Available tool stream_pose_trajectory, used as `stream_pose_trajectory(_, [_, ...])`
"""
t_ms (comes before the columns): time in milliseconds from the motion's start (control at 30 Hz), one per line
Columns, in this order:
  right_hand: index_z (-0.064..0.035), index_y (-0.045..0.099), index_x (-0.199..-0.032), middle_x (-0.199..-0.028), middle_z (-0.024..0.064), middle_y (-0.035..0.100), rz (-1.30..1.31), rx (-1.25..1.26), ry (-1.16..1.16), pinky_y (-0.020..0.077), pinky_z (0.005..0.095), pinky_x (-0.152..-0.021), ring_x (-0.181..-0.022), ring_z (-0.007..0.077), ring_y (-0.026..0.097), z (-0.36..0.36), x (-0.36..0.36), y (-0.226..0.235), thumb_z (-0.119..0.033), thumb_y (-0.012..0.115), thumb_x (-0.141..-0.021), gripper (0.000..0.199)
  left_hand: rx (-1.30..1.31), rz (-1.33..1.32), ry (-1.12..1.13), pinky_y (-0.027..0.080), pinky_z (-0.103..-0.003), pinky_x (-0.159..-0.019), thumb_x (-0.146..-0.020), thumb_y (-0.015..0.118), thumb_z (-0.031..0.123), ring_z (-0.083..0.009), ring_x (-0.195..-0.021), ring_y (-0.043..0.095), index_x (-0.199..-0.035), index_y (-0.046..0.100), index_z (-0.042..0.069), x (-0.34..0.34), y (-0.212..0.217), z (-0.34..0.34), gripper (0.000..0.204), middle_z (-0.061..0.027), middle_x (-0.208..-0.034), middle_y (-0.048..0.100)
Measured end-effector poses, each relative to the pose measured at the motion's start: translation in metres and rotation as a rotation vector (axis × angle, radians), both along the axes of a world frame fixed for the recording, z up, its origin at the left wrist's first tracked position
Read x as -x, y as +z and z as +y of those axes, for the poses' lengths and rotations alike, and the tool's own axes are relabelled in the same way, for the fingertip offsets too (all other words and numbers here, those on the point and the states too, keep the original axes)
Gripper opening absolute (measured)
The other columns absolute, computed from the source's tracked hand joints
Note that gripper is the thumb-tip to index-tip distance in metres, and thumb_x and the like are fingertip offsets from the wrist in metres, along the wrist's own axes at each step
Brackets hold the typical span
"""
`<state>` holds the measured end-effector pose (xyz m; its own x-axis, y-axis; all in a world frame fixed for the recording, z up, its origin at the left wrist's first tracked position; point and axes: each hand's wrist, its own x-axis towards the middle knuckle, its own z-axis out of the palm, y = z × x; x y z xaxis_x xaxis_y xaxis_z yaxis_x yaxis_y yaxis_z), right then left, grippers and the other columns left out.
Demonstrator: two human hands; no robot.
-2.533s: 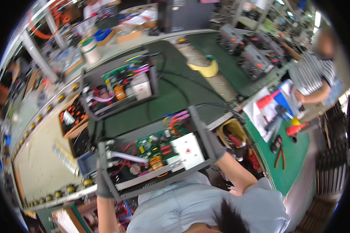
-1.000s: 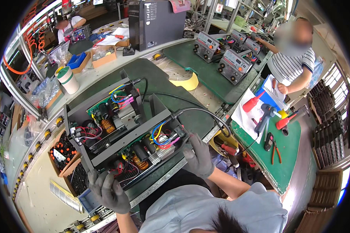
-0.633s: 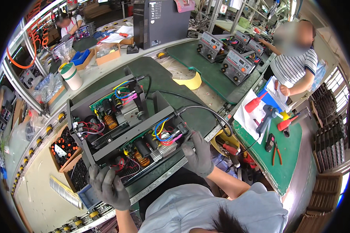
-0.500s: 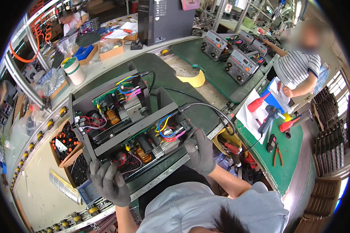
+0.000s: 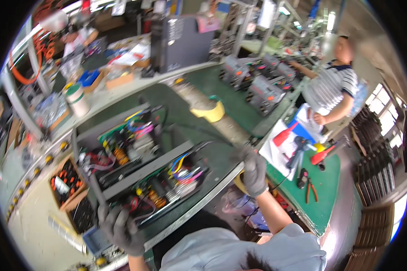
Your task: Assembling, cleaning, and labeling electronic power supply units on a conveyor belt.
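Two open dark metal casings with circuit boards, copper coils and coloured wires lie side by side on the green bench mat [image 5: 199,108]. My left hand [image 5: 122,228], in a grey glove, has its curled fingers on the near-left corner of the nearer casing [image 5: 144,174]. The farther casing [image 5: 88,128] sits just behind it. My right hand [image 5: 254,174], also gloved, is off the casing, above the bench's front edge to the right. Its fingers are bent round a black cable [image 5: 212,142] that runs from the casings; the fingertips are blurred.
Boxes of black parts [image 5: 67,184] stand left of the casings. A green side table [image 5: 328,180] holds pliers [image 5: 310,191], a glue gun [image 5: 298,151] and red-handled tools. Finished-looking grey machines [image 5: 264,94] stand farther back, near a person in a striped shirt [image 5: 330,90].
My right hand has left the casing's right end and moved right to the cable, whose loop no longer shows. My left hand stays at the corner. The whole view has shifted slightly.
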<state>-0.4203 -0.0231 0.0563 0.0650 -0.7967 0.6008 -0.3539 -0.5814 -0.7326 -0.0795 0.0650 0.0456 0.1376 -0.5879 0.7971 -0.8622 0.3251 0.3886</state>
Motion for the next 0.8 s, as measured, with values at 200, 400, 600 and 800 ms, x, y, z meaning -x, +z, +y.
stream_pose_trajectory(200, [0.0032, 0.051, -0.116, -0.091, 0.0079, 0.059, -0.492, 0.165, -0.618, 0.0428, 0.0289, -0.069, -0.080, 0.0151, 0.053, -0.010, 0.104, 0.105, -0.028, 0.042, -0.096, 0.038, -0.024, -0.005, -0.002, 0.036, -0.048, -0.096, -0.085, 0.053, 0.012, -0.0364, -0.111, 0.049, -0.091, 0.061, 0.002, 0.004, 0.002, -0.002, 0.014, -0.0116, -0.097, 0.060])
stream_pose_trajectory(400, [0.0013, 0.058, -0.105, -0.081, 0.0061, 0.062, -0.304, -0.125, -0.409, 0.0436, 0.0227, -0.065, -0.069, 0.0100, 0.055, -0.007, 0.013, 0.033, -0.021, 0.048, -0.093, 0.027, 0.013, -0.021, -0.035, 0.039, -0.046, -0.093, -0.081, 0.058, 0.012, -0.0347, -0.106, 0.051, -0.089, 0.061, 0.003, -0.006, 0.002, -0.002, 0.012, -0.0109, -0.094, 0.060])
stream_pose_trajectory(600, [0.0011, 0.059, -0.102, -0.081, 0.0075, 0.061, -0.337, -0.138, -0.170, 0.0464, 0.0249, -0.065, -0.068, 0.0123, 0.056, -0.007, -0.053, 0.017, -0.019, 0.051, -0.090, 0.024, 0.029, -0.035, -0.140, 0.044, -0.044, -0.086, -0.079, 0.059, 0.023, -0.0316, -0.096, 0.055, -0.088, 0.062, 0.006, -0.025, 0.002, 0.008, 0.020, -0.0104, -0.094, 0.061])
stream_pose_trajectory(800, [0.0021, 0.058, -0.100, -0.093, 0.0092, 0.060, -0.211, 0.031, -0.047, 0.0487, 0.0287, -0.073, -0.081, 0.0144, 0.057, -0.006, -0.088, 0.025, -0.008, 0.050, -0.088, 0.017, 0.086, 0.600, 0.010, 0.042, -0.034, -0.086, -0.088, 0.050, 0.030, -0.0240, -0.095, 0.054, -0.094, 0.059, -0.004, -0.048, -0.018, 0.031, 0.036, -0.0151, -0.103, 0.059])
